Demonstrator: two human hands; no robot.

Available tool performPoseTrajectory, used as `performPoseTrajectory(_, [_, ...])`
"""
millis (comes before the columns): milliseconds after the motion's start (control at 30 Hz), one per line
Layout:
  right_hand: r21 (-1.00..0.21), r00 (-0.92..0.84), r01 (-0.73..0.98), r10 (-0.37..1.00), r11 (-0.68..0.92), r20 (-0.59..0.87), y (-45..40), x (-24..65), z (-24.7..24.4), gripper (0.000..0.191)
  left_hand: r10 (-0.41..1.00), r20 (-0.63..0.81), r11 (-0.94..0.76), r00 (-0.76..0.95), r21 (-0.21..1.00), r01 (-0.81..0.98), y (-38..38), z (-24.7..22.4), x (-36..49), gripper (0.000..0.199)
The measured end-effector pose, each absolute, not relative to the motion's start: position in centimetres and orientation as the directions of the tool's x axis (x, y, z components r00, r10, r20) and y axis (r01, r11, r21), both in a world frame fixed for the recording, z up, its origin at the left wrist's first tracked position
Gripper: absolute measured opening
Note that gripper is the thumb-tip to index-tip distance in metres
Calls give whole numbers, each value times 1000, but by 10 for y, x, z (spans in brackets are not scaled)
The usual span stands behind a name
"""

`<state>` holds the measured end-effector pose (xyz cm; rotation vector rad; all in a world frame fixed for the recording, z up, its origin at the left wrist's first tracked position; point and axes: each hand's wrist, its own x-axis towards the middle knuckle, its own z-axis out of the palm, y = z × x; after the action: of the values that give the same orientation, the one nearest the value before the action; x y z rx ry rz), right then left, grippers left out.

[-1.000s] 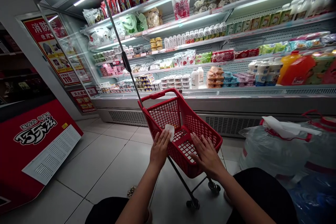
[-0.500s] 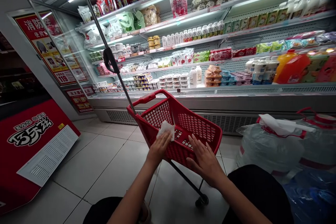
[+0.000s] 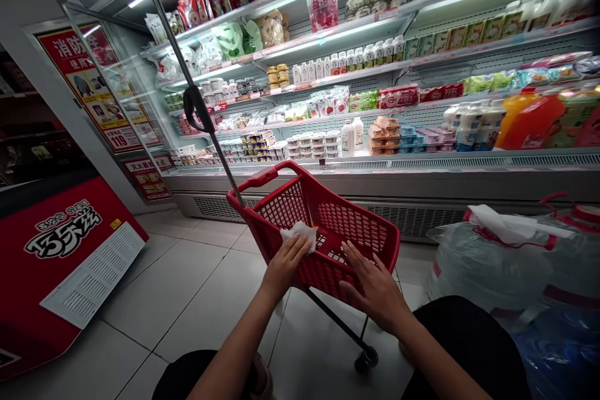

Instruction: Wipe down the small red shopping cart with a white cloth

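Note:
A red plastic shopping basket cart point(image 3: 359, 219) with perforated walls stands in front of me, its basket tilted in view. My left hand point(image 3: 285, 264) presses a white wipe point(image 3: 304, 231) onto the basket's near rim, fingers stretched over the cloth. The part of the wipe under the fingers is hidden. My right hand point(image 3: 375, 292) lies open, fingers apart, against the near side of the basket towards its right end. It holds nothing. Inside the basket, the red slotted floor shows.
A long pole with a black clip point(image 3: 197, 109) rises at the basket's left. Behind runs a refrigerated display point(image 3: 300, 186) stocked with dairy and drinks. Large wrapped water bottles point(image 3: 492, 262) stand close on the right. A red freezer point(image 3: 60, 250) is at left, over tiled floor point(image 3: 187, 300).
My left hand and the wipe have shifted slightly right along the rim, and the wipe looks more spread out. My right hand has moved a little right. The whole view shifts slightly.

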<state>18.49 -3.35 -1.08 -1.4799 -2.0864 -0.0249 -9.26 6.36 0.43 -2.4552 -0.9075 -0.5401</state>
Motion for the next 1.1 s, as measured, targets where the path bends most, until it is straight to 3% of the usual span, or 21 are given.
performPoseTrajectory(133, [-300, -226, 869, 855, 394, 467, -34, 187, -10, 79, 519, 484, -650, 704, -311, 693, 81, 32, -128, 64])
performPoseTrajectory(267, [-302, -224, 868, 854, 394, 470, -33, 188, -10, 78, 595, 562, -515, 574, -282, 810, 108, 63, -173, 66])
performPoseTrajectory(433, [-246, -219, 891, 836, 381, 503, -31, 183, -20, 77, 623, 623, -429, 473, -234, 873, 108, 56, -168, 63])
performPoseTrajectory(567, [-173, -153, 932, 778, 319, 609, -23, 139, -27, 86, 609, 612, -467, 504, -237, 852, 81, 22, -120, 60])
performPoseTrajectory(733, [-147, -205, 913, 739, 381, 642, -1, 83, -21, 100, 585, 603, -510, 542, -246, 824, 56, 2, -82, 53])
performPoseTrajectory(900, [-77, -321, 871, 680, 486, 659, 9, 103, -20, 91, 569, 575, -541, 589, -277, 794, 52, 4, -76, 45])
performPoseTrajectory(1100, [-48, -332, 880, 685, 472, 649, 9, 146, -23, 83, 529, 554, -544, 643, -360, 758, 54, 26, -101, 57])
